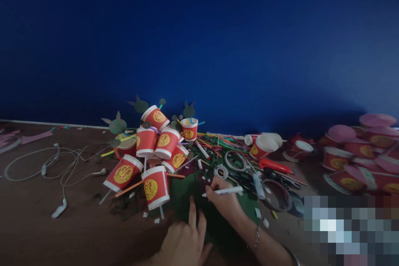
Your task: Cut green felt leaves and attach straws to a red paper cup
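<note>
My right hand (226,203) grips a white pen (229,190), its tip pointing left over a dark green sheet of paper (218,228). On the near part of that sheet lies my left hand (185,237), fingers stretched out and holding nothing. Just left of the sheet, a red-and-white paper cup (155,187) with a yellow emblem rests tilted on straws. More such cups are heaped behind it, including one paper cup (122,172) lying on its side. Small white paper scraps (157,220) are strewn around the sheet.
White earphones (59,208) with a looped cord lie at left. Right of the sheet are tape rolls (277,194), a small glue bottle (258,185) and a red-handled tool (276,165). Cups with pink tops (343,134) stand far right. A blue wall (199,41) rises behind the table.
</note>
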`<control>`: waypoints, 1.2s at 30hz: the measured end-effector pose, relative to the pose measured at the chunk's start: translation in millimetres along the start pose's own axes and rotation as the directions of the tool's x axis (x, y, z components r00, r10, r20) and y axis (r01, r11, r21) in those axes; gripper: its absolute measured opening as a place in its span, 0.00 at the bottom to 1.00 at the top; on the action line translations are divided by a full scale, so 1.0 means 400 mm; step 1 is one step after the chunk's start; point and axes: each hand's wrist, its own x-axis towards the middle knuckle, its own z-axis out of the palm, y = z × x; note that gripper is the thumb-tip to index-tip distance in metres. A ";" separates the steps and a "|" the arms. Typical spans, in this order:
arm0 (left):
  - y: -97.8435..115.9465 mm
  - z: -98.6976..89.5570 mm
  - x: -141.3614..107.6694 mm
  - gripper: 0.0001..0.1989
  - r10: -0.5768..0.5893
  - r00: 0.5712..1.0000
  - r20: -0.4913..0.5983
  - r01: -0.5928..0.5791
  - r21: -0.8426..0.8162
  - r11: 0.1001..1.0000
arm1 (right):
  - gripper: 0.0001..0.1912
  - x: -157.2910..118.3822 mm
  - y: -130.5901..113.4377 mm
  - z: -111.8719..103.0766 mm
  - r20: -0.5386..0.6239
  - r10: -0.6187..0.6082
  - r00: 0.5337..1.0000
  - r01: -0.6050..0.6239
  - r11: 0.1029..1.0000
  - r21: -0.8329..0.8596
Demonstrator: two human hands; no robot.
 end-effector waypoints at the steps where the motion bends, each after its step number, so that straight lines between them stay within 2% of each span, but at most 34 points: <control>1: 0.000 0.001 0.000 0.29 0.000 1.000 0.000 0.000 -0.002 1.000 | 0.12 0.000 -0.001 0.000 0.008 -0.001 1.000 0.001 1.000 -0.001; 12: 0.001 -0.003 -0.002 0.28 -0.003 1.000 -0.015 0.003 0.015 1.000 | 0.12 -0.003 -0.008 -0.001 0.030 -0.001 1.000 0.002 0.999 -0.045; 20: 0.002 -0.010 0.003 0.28 -0.011 1.000 0.017 0.011 0.019 1.000 | 0.13 -0.006 -0.026 -0.004 0.013 -0.035 0.999 0.036 0.998 -0.054; 30: 0.004 -0.002 0.003 0.29 -0.023 0.999 0.040 0.023 -0.009 1.000 | 0.11 -0.006 -0.017 -0.001 0.062 -0.035 0.997 0.040 0.997 -0.065; 36: 0.000 0.012 0.004 0.29 0.003 1.000 -0.011 -0.003 -0.017 1.000 | 0.11 -0.004 -0.013 -0.001 0.048 -0.033 0.998 0.036 0.996 -0.080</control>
